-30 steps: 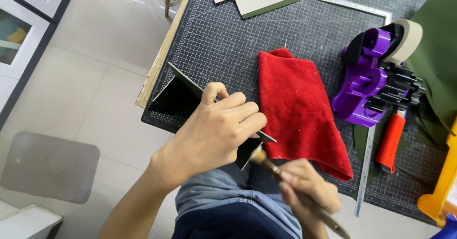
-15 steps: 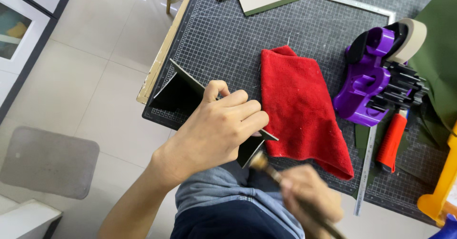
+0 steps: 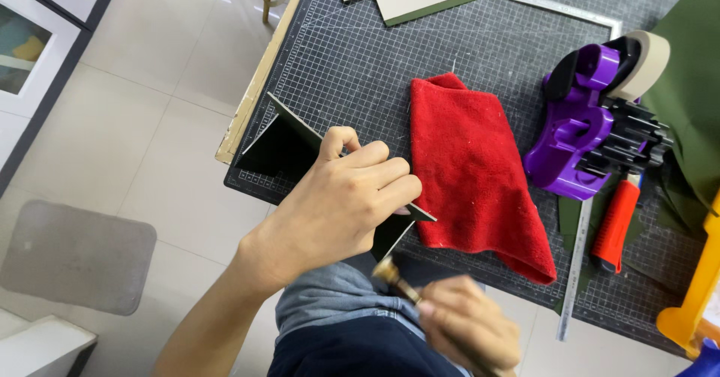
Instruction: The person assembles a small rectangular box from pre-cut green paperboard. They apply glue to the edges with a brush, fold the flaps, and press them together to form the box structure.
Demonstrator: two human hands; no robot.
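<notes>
My left hand (image 3: 341, 201) sits at the centre of the frame, its grip clamped on a folded piece of dark card (image 3: 289, 148), thumb on the top edge and fingers curled over the near face. The card stands tilted on the dark gridded cutting mat (image 3: 480, 43) at the left edge of the desk, its lower corner hanging past the mat's near edge. My right hand (image 3: 469, 328), blurred at the bottom centre, has its grip wrapped round a thin brush (image 3: 394, 278) whose brass collar and tip point up toward the card's lower corner; I cannot tell whether the tip touches it. Just right of my left fingers lies a folded red cloth (image 3: 472, 171), touching the card's end. Further right rest a purple tape dispenser (image 3: 581, 133), a red-handled knife (image 3: 616, 223) and a steel ruler (image 3: 574, 272).
</notes>
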